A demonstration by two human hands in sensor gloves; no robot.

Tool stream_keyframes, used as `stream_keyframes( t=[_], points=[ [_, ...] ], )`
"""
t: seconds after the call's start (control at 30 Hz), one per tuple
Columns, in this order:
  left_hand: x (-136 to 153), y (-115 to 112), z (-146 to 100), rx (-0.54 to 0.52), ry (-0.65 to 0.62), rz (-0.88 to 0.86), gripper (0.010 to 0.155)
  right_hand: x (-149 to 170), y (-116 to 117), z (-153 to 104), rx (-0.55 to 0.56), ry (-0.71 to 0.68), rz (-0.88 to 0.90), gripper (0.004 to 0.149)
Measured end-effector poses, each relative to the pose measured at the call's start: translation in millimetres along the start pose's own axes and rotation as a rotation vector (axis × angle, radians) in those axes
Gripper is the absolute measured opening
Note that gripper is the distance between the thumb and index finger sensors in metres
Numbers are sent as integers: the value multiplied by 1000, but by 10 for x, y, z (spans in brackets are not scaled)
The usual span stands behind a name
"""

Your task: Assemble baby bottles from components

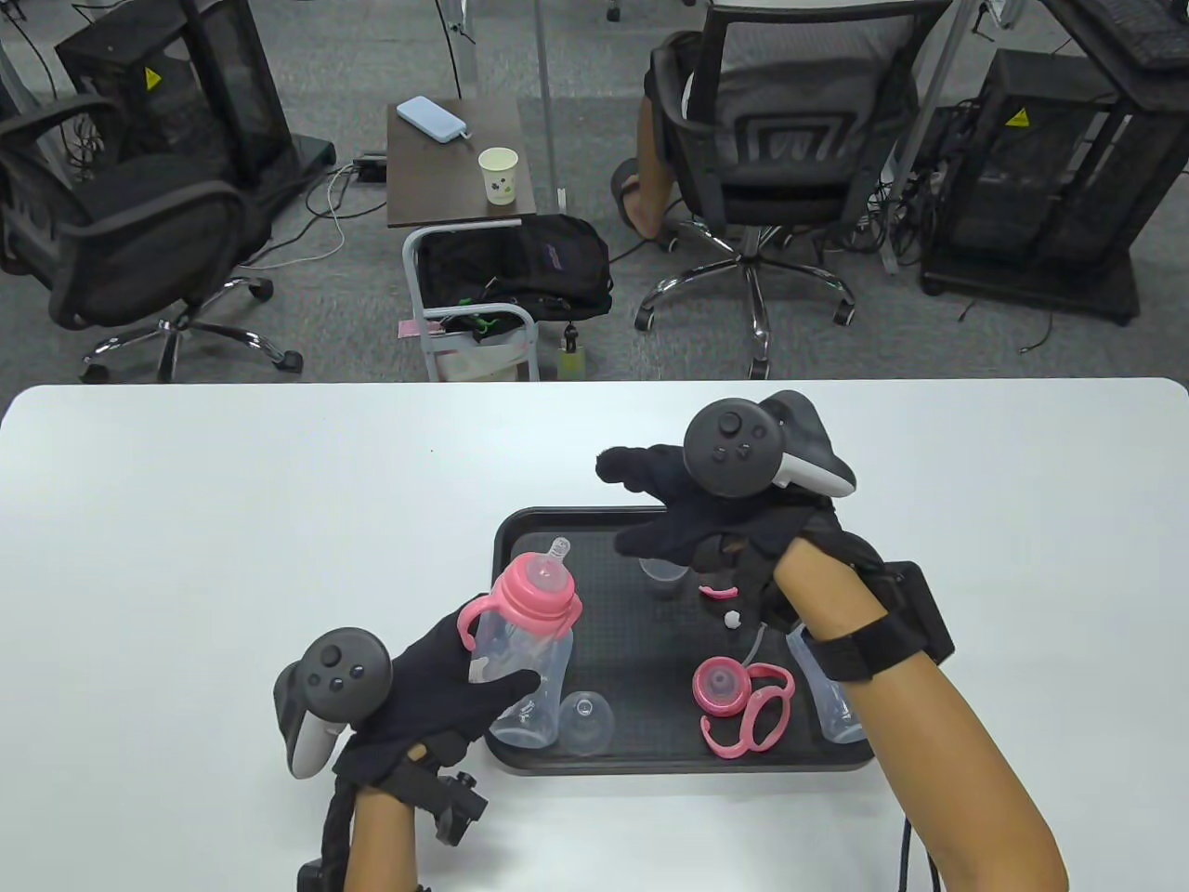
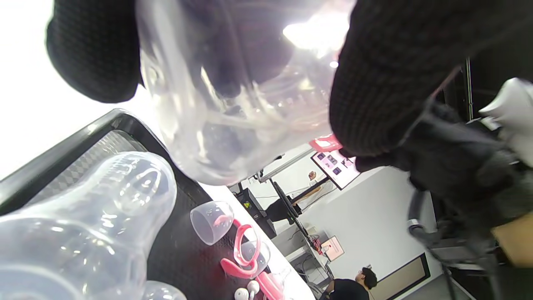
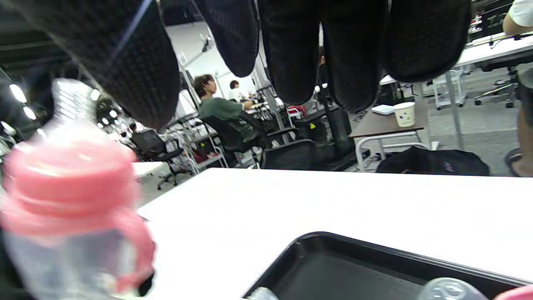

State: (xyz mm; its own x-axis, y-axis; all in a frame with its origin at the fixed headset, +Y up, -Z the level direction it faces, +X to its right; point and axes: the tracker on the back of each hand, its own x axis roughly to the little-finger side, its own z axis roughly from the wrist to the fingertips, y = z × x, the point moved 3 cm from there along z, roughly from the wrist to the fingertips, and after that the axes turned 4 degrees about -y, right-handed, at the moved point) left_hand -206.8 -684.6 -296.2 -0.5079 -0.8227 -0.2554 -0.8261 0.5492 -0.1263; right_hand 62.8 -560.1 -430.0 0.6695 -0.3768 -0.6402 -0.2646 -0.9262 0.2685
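My left hand [image 1: 483,674] grips a clear baby bottle [image 1: 525,664] with a pink collar, pink handles and a nipple, tilted over the left end of the black tray [image 1: 650,757]. In the left wrist view its fingers [image 2: 399,83] wrap the bottle's clear body [image 2: 233,108]. My right hand [image 1: 636,506] hovers open and empty over the tray's far side, fingers spread. Its fingers [image 3: 291,50] hang above the tray [image 3: 316,250], with the held bottle [image 3: 70,200] blurred at the left.
On the tray lie a clear dome cap [image 1: 587,720], a pink collar with handles [image 1: 743,701], a clear cup [image 1: 664,574], small pink [image 1: 718,591] and white [image 1: 734,620] parts, and a second bottle body [image 1: 831,701] partly under my right forearm. Chairs stand beyond the table's far edge.
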Motion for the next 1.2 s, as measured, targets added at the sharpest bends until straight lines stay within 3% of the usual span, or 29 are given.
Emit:
stream_keyframes(
  t=[0.23, 0.43, 0.63, 0.9, 1.2],
  points=[
    [66, 74, -22, -16, 28, 3, 92, 545, 569, 429, -176, 124, -167, 83],
    [104, 102, -22, -20, 55, 24, 92, 855, 921, 622, -245, 154, -191, 85],
    [134, 95, -12, -12, 80, 50, 92, 978, 1210, 695, -359, 160, -301, 87],
    [148, 63, 5, 6, 94, 72, 92, 1118, 1502, 708, -429, 166, -361, 86],
    [151, 44, 18, 16, 102, 81, 92, 1068, 1675, 747, -416, 121, -438, 77]
  ],
)
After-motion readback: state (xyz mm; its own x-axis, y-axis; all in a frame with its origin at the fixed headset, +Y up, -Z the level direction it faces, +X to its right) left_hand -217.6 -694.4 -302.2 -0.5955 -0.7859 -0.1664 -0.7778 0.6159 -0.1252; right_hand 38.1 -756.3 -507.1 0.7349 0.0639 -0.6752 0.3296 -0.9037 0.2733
